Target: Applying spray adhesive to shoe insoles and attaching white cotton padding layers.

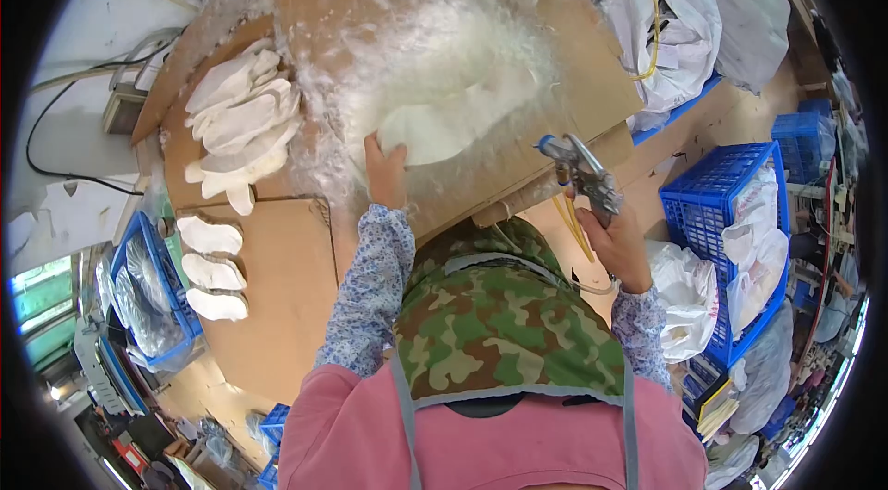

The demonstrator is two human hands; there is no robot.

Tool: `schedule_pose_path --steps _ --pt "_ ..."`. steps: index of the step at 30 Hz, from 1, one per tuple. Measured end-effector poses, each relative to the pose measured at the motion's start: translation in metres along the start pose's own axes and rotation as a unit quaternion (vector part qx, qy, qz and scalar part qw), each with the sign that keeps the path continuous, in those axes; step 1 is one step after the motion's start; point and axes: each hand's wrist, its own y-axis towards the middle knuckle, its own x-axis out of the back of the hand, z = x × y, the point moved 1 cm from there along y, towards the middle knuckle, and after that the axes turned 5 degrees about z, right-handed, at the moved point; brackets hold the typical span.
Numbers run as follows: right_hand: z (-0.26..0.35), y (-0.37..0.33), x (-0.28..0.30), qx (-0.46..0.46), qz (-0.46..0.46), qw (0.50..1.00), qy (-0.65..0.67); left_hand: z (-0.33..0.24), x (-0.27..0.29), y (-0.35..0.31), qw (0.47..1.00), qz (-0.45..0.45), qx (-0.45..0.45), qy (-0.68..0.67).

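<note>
My left hand (387,177) has its fingers closed on the near-left end of a white insole (427,131), which lies on the cardboard work surface (583,74). The far end of the insole fades into a pale haze and white residue, so its outline there is hard to make out. In my right hand (618,245) is a metal spray gun (587,173) with a blue tip, its nozzle turned left toward the insole. A yellow hose (572,226) hangs below the gun.
A pile of white insoles (242,115) lies to the left. Several more sit in a column (215,270) on a cardboard sheet (273,323). Blue crates (717,189) with white bags stand at right; another blue crate (153,291) is at left. Plastic sacks (680,18) fill the far right.
</note>
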Motion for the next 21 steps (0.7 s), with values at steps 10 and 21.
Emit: schedule_pose_path --steps 10,21 --pt "0.030 0.028 -0.033 0.073 0.138 0.987 -0.042 -0.005 -0.009 -0.060 0.865 -0.009 -0.265 0.426" --pt "0.023 0.038 -0.013 0.085 0.038 0.991 -0.094 0.009 -0.037 -0.069 0.823 0.059 -0.253 0.506"
